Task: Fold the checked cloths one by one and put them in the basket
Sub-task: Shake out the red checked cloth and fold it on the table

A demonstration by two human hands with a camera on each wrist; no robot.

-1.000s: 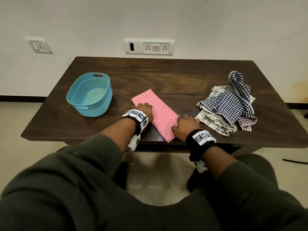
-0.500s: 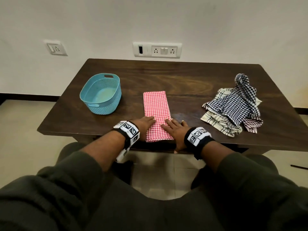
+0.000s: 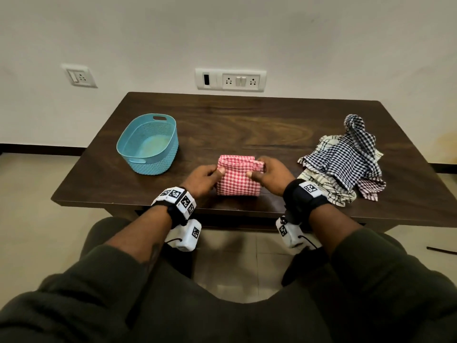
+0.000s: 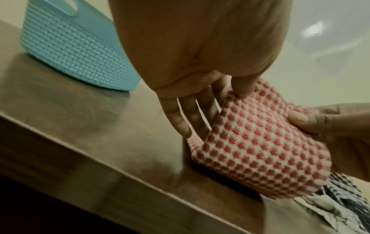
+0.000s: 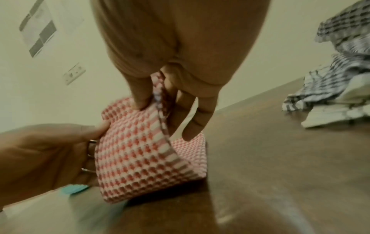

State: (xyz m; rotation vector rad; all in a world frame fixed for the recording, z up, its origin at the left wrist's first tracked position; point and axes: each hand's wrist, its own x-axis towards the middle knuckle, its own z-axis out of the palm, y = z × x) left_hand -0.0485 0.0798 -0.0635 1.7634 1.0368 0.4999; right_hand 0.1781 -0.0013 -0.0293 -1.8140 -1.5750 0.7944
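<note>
Both forearms reach fwd over the near edge of the bench [image 3: 158, 194], wrists up off the wood. Left hand [image 3: 201, 180] pinches the left side of the red checked cloth [image 3: 238, 180], thumb on the near face, fingers tucked behind. Right hand [image 3: 268, 175] does the same on the right side w/ thumb in front. Cloth is near the front-middle of the bench, its near part lifted and curling over toward the far part, so it's mid-fold.

Left wrist cam shows the left fingers [image 4: 192, 117] pretty straight, pointing down behind the cloth, thumb tip on the top edge. Right wrist cam shows the cloth edge caught between right thumb and fingers [image 5: 198, 110], plus rings on the left hand, which the head cam doesn't show.

Blue basket [image 3: 150, 144] sits off to the left, apart from the cloth. Pile of unfolded checked cloths [image 3: 343, 162] lies to the right.
</note>
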